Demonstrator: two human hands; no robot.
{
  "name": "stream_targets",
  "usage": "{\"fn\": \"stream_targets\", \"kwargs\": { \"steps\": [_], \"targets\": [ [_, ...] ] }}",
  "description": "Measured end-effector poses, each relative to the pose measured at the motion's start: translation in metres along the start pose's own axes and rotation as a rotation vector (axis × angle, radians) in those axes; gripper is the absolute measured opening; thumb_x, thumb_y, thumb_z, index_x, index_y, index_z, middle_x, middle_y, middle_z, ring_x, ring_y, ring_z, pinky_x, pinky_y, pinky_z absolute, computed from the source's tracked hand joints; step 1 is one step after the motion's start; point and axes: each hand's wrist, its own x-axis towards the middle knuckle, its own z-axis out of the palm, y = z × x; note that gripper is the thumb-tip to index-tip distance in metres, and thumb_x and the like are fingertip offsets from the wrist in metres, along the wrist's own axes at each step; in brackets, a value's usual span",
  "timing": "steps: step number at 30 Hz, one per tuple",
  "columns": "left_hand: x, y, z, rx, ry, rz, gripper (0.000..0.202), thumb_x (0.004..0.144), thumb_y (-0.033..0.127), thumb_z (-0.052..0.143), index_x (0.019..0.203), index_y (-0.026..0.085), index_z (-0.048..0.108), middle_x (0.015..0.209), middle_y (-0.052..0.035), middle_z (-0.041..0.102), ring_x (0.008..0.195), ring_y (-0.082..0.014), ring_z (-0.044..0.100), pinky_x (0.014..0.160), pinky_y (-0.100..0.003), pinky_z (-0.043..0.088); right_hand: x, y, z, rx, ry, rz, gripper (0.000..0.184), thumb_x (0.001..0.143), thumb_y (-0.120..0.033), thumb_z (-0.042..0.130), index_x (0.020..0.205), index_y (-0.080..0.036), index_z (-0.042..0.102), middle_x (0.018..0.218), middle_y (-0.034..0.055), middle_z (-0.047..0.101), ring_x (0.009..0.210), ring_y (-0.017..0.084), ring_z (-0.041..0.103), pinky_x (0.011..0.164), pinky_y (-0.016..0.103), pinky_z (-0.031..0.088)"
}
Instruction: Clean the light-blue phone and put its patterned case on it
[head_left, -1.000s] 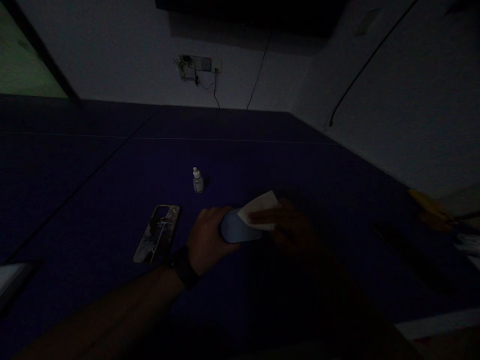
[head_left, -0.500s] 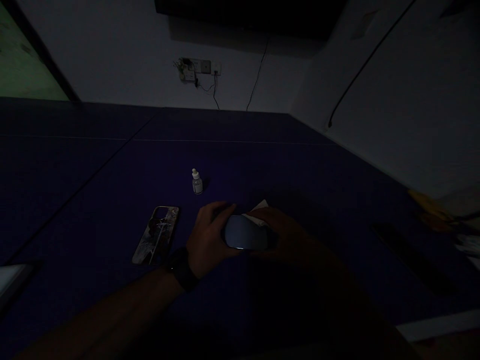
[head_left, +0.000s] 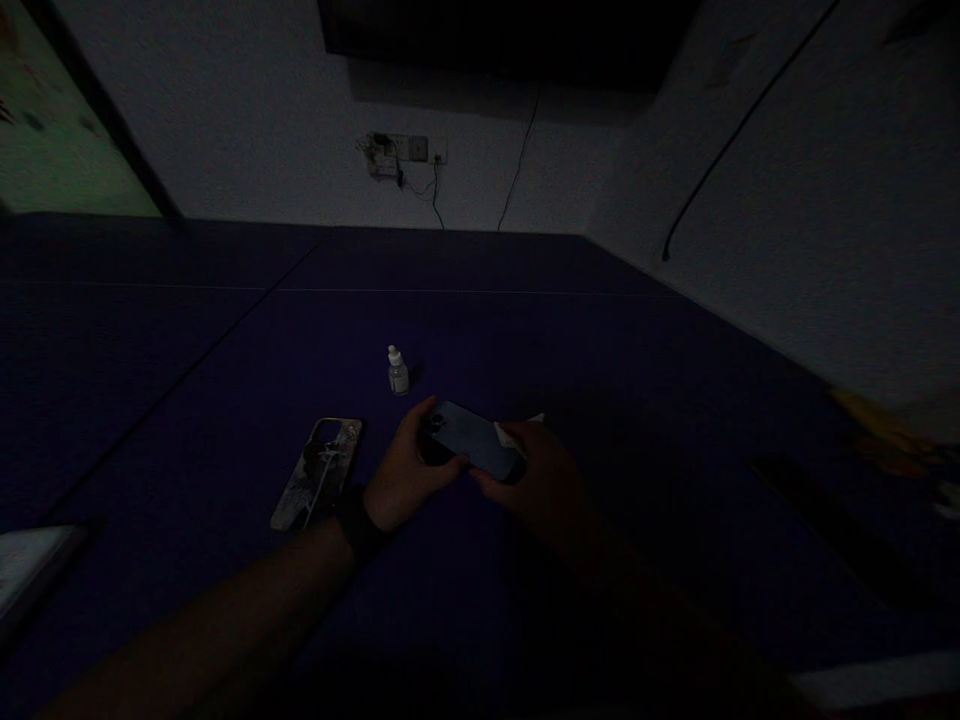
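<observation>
While upright, dropper bottle (head_left: pixel 398 374) near phone (head_left: pixel 471 440)

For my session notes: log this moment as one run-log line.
left hand: holding smartphone | right hand: white tissue on phone | beside: patterned phone case, small white-capped bottle

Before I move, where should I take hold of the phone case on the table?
Pinch the case by its two long edges, coming down from above: it lies flat on the table, so there is little to get under. The left hand is nearest, but it is on the phone now.
</observation>
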Motion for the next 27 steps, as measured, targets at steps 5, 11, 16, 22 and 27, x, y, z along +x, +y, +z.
{"fn": "stream_targets", "kwargs": {
  "steps": [5, 11, 16, 22, 27],
  "targets": [
    [0.002, 0.002, -0.003, -0.007, 0.113, -0.033, 0.043, 0.096, 0.03, 0.049, 0.139, 0.022, 0.046, 0.137, -0.011, 0.06, 0.126, -0.0221, 0.059, 0.106, -0.043, 0.049, -0.013, -0.007, 0.006, 0.012, -0.157, 0.015, 0.052, 0.073, -0.035, 0.08, 0.118, -0.016, 0.061, 0.111, 0.0171, 0.072, 0.104, 0.035, 0.069, 0.094, 0.054, 0.055],
    [0.006, 0.001, -0.005, 0.036, 0.136, -0.014, 0.032, 0.096, 0.024, 0.046, 0.127, 0.021, 0.049, 0.128, -0.0112, 0.065, 0.117, -0.0205, 0.063, 0.098, -0.041, 0.052, -0.031, -0.01, 0.015, -0.007, -0.216, -0.006, 0.087, 0.063, -0.038, 0.088, 0.137, -0.014, 0.05, 0.124, 0.0238, 0.066, 0.112, 0.042, 0.066, 0.096, 0.059, 0.053],
    [0.006, 0.005, -0.006, 0.004, 0.097, -0.033, 0.03, 0.094, 0.024, 0.047, 0.123, 0.022, 0.053, 0.128, -0.0104, 0.066, 0.111, -0.02, 0.065, 0.091, -0.038, 0.055, -0.037, -0.011, 0.017, 0.003, -0.318, 0.036, 0.109, 0.055, -0.04, 0.094, 0.148, -0.017, 0.041, 0.128, 0.0228, 0.064, 0.114, 0.043, 0.065, 0.095, 0.059, 0.054],
    [0.009, 0.008, -0.007, -0.061, 0.06, -0.071, 0.03, 0.092, 0.021, 0.049, 0.121, 0.022, 0.056, 0.124, -0.0091, 0.068, 0.101, -0.0184, 0.068, 0.085, -0.036, 0.056, -0.033, -0.002, 0.01, 0.047, -0.481, 0.01, 0.102, 0.062, -0.028, 0.093, 0.151, -0.023, 0.043, 0.129, 0.018, 0.067, 0.116, 0.038, 0.067, 0.095, 0.052, 0.057],
    [0.009, 0.006, -0.008, -0.016, 0.02, -0.056, 0.028, 0.092, 0.02, 0.048, 0.119, 0.021, 0.058, 0.122, -0.0097, 0.069, 0.105, -0.0198, 0.067, 0.087, -0.037, 0.054, -0.008, 0.02, -0.017, 0.14, -0.639, -0.064, 0.051, 0.088, -0.022, 0.069, 0.138, -0.027, 0.06, 0.132, 0.0102, 0.07, 0.118, 0.03, 0.069, 0.1, 0.048, 0.057]
  ]
}}
